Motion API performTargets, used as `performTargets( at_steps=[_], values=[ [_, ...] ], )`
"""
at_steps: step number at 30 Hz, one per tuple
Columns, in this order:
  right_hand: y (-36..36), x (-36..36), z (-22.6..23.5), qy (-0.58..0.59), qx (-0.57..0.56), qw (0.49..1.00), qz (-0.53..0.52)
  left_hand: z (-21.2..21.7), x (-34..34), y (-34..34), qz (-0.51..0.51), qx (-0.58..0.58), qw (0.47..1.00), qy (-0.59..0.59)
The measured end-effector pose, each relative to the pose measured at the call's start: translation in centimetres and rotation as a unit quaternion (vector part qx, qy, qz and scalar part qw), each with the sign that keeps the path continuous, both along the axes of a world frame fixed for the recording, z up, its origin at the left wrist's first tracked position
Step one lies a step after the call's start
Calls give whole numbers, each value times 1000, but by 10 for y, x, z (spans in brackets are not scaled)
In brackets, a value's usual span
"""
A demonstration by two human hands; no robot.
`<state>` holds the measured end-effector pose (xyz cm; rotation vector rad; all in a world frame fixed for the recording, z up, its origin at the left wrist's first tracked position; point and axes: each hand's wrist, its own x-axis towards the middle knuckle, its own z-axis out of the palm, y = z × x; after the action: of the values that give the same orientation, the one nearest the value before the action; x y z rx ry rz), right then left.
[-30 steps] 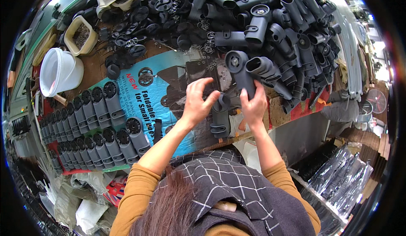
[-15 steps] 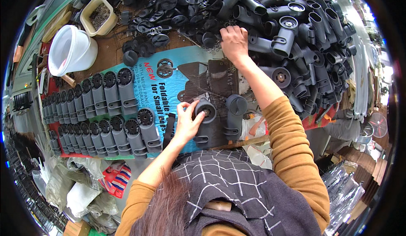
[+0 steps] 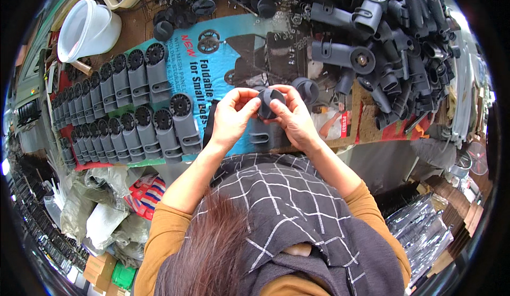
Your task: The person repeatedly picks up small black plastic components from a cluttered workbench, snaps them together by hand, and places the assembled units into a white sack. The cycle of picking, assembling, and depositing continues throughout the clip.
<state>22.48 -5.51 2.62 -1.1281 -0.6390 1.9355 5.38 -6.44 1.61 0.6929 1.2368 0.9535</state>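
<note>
Fingertips of my left hand (image 3: pixel 229 116) and right hand (image 3: pixel 291 116) pinch a dark round cap (image 3: pixel 270 102) between them; fitting it, I judge, calls for pressing squarely onto the grey housing (image 3: pixel 260 135) below.

A printed sheet (image 3: pixel 234 57) lay on the workbench. Left of the sheet stood rows of finished parts (image 3: pixel 122 110); right of it, a heap of loose parts (image 3: pixel 404 41). Beyond its far-left corner sat a tub (image 3: pixel 87 30). Both hands (image 3: pixel 265 115) met over its near edge.

Dark grey plastic part (image 3: pixel 270 103), white tub (image 3: pixel 87 30), blue printed sheet (image 3: pixel 223 62), orange sleeves (image 3: pixel 164 232), black white-checked vest (image 3: pixel 297 211)
</note>
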Motion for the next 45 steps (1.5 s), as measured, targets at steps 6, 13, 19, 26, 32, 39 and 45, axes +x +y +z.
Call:
performTargets(
  at_steps=[6,13,19,26,32,39,45],
  values=[
    [-18,-6,-26,-410,95,906,42,-9,-3,-18,-15,-28,987,159],
    [-11,-7,-46,-481,144,864,26,-35,-2,3,-115,102,929,338],
    [-8,-3,-55,-418,156,891,78,-42,-6,8,-176,102,929,310],
    [0,0,-56,-370,132,916,84,-50,-7,10,-176,37,953,245],
    [8,3,-57,-368,91,916,131,-50,-10,33,-316,75,893,310],
    [19,1,-63,-359,21,922,144,-47,-5,41,-308,38,897,315],
    [0,-6,-17,-453,187,861,135,-19,-4,37,-87,63,931,349]
  ],
)
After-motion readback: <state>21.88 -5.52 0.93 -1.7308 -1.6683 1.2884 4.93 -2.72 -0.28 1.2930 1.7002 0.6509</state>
